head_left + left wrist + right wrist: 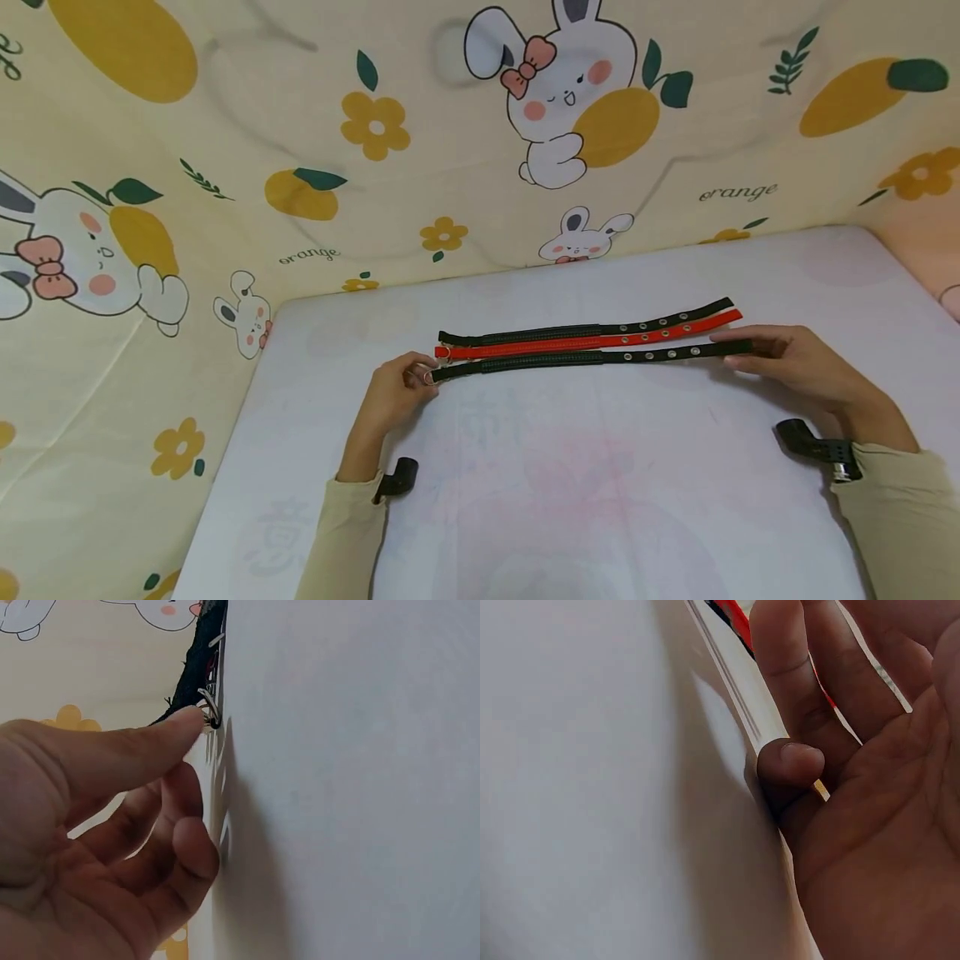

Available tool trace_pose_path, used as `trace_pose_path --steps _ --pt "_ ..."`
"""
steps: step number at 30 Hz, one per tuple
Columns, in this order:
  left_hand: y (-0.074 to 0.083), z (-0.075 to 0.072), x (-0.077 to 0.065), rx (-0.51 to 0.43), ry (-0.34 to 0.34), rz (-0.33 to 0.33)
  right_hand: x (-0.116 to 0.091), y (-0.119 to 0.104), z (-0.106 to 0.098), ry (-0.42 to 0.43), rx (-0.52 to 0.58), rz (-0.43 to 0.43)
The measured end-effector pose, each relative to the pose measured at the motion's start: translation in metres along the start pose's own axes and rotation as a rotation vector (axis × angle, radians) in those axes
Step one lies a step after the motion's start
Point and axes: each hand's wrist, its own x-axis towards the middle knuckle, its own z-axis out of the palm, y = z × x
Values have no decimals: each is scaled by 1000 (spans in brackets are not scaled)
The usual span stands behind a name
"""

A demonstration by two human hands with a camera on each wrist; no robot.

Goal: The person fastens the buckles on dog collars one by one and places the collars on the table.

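Three collars lie side by side across the white table: a black one at the back [540,334], a red one [540,345] in the middle and a black one in front [540,362]. Each has metal eyelets towards its right end. My left hand [393,392] pinches the front black collar at its left end, by the metal ring [208,705]. At the other end of that collar, my right hand [802,367] holds the tip between thumb and fingers. In the right wrist view, the fingers hide most of the straps.
The white table [525,483] has faint printed marks. Behind and to the left hangs a cream cloth [450,183] with rabbits and oranges. A black wrist camera sits on the left sleeve [345,525] and another on the right sleeve [900,508].
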Motion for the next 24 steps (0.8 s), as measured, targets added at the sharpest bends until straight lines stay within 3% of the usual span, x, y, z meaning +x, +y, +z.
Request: trace_pose_path --steps 8,16,24 --pt "1 -1 -1 -51 16 32 6 -12 9 -18 4 -18" --pt "3 -3 -1 -99 93 80 15 -27 19 13 3 84" --pt "18 -4 -2 -210 122 190 20 -59 17 65 82 -22"
